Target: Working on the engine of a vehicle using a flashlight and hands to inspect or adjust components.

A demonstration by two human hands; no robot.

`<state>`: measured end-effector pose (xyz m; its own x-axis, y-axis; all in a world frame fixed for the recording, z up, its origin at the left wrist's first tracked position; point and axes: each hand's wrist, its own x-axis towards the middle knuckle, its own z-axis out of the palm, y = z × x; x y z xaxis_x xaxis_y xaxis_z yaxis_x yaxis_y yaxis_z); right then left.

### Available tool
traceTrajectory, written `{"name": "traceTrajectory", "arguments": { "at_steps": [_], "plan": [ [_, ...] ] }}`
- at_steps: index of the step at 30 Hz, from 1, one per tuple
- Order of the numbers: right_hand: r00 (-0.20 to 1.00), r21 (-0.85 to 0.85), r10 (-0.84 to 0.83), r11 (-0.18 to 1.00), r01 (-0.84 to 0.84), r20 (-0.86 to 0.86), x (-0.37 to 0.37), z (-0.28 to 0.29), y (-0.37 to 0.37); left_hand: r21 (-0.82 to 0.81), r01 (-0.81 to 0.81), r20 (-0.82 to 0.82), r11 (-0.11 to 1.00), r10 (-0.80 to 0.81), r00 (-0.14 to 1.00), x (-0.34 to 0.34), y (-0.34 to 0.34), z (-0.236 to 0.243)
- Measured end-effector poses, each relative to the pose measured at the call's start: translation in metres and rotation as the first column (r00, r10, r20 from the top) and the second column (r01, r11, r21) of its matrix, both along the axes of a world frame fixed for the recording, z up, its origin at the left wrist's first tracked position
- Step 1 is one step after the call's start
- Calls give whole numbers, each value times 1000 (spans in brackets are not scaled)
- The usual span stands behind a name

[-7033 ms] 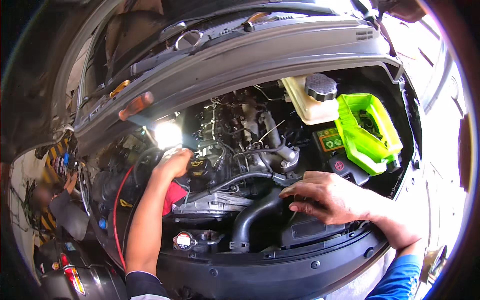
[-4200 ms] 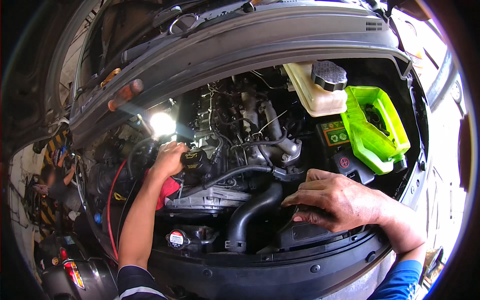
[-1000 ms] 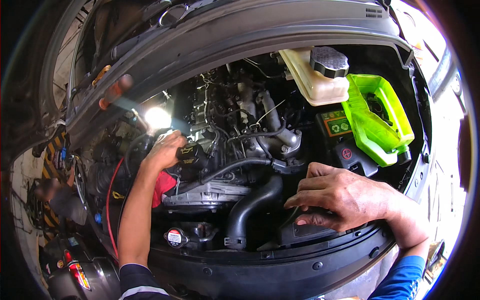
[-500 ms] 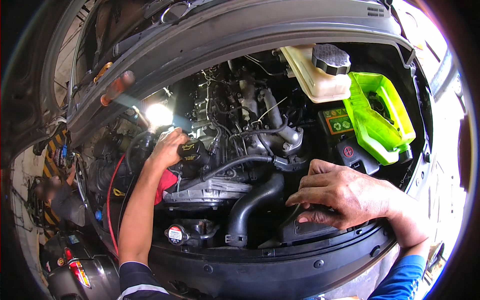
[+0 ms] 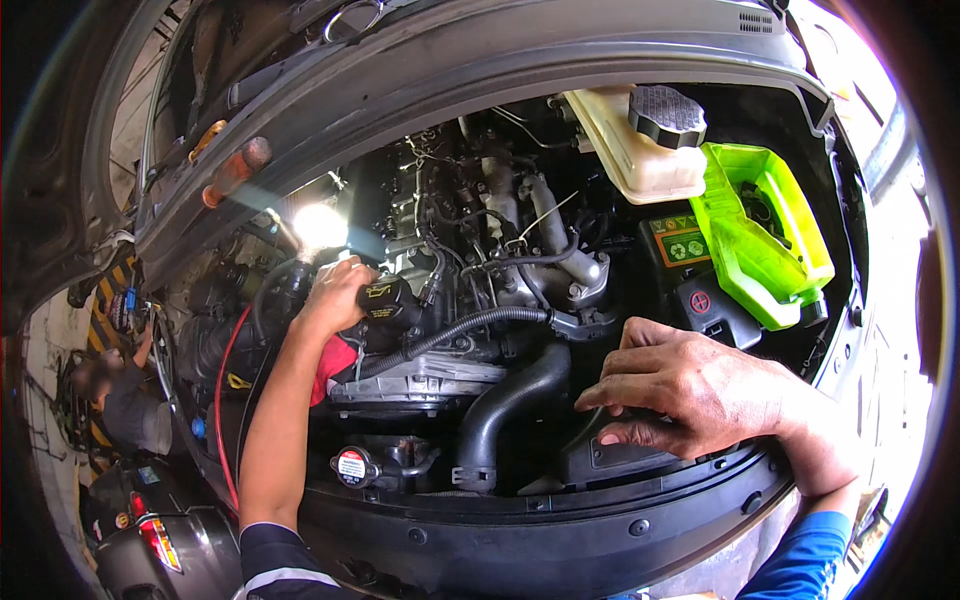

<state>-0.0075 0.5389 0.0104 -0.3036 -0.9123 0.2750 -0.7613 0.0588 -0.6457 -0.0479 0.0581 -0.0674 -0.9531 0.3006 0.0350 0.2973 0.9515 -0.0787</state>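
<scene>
My left hand reaches into the engine bay with curled fingers, right beside a black oil filler cap. The cap hides the fingertips, so I cannot tell what they hold, if anything. Below that wrist lies a red cloth. Over the front right of the bay, my right hand is loosely bent, thumb apart from the fingers, with nothing in it. Under and beside it are a black plastic housing and a thick black hose.
A lit work lamp shines at the left. A bright green cut-open container sits beside a white reservoir and a battery. The radiator cap is at the front. Another person is at far left.
</scene>
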Motion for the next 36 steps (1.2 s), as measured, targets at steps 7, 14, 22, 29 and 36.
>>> {"name": "traceTrajectory", "arguments": {
  "at_steps": [7, 14, 22, 29, 36],
  "plan": [
    [1000, 2, -4, 1000, 4, 6, 0, 0, 0, -22, 24, 76, 999, -22, 997, -10, -5, 3],
    [1000, -15, 0, 1000, 0, 9, 0, -1, -1, 16, -44, -40, 999, 45, 998, -3, -2, -8],
    [1000, 12, 0, 1000, 0, 7, 0, 1, 1, 54, -5, -7, 999, 5, 1000, -2, 0, -3],
    [1000, 5, 0, 1000, 0, 1, 0, 1, 0, 4, 304, -177, 953, -298, 938, -12, -9, -6],
    [1000, 28, 7, 1000, -7, 8, 0, 4, -1, -15, 118, -219, 993, -119, 969, -4, -1, -10]
  ]
}}
